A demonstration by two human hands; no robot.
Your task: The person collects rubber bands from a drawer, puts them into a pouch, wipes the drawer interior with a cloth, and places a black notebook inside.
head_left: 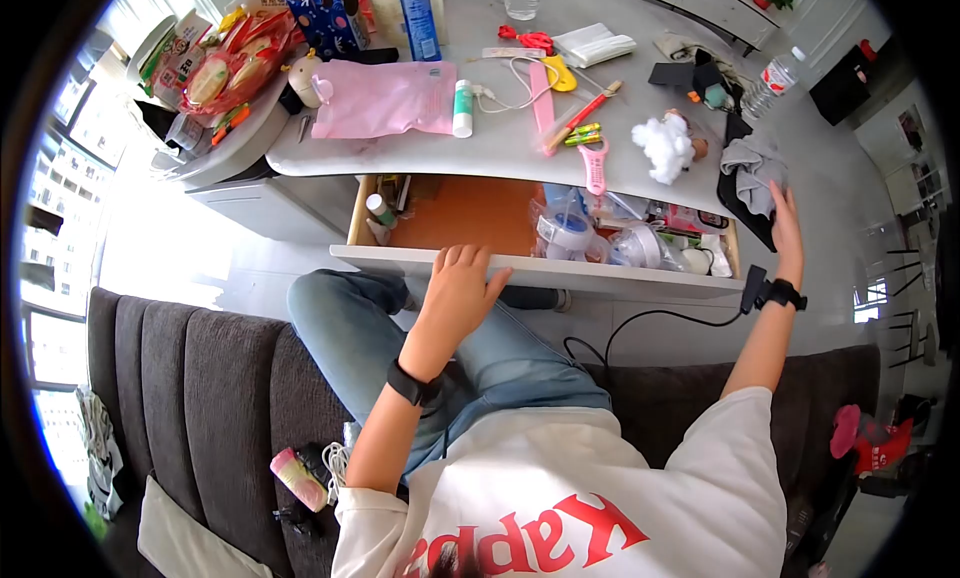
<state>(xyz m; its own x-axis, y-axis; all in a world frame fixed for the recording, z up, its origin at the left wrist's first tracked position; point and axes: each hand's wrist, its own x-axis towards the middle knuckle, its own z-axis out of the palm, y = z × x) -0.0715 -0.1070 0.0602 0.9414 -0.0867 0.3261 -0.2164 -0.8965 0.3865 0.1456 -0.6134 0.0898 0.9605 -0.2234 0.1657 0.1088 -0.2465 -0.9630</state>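
Note:
My left hand [458,290] is at the front panel of the pulled-out drawer [640,274]. Its fingers hook over the panel's top edge, and the thumb points off to the right. Inside the drawer, a white tube with a green label [381,210] lies at the left end, and clear-wrapped rolls of tape [568,232] sit right of the middle. My right hand [787,226] is at the table's right edge with fingers stretched out, right beside a crumpled grey cloth [757,168]. Whether the fingertips press on the cloth, I cannot tell.
On the white table [400,156] lie a pink pouch [385,98], a glue stick [463,108], red scissors [526,40], batteries [583,135] and white fluff [664,146]. A water bottle [776,83] stands at the right. A black cable [660,314] hangs near my right wrist.

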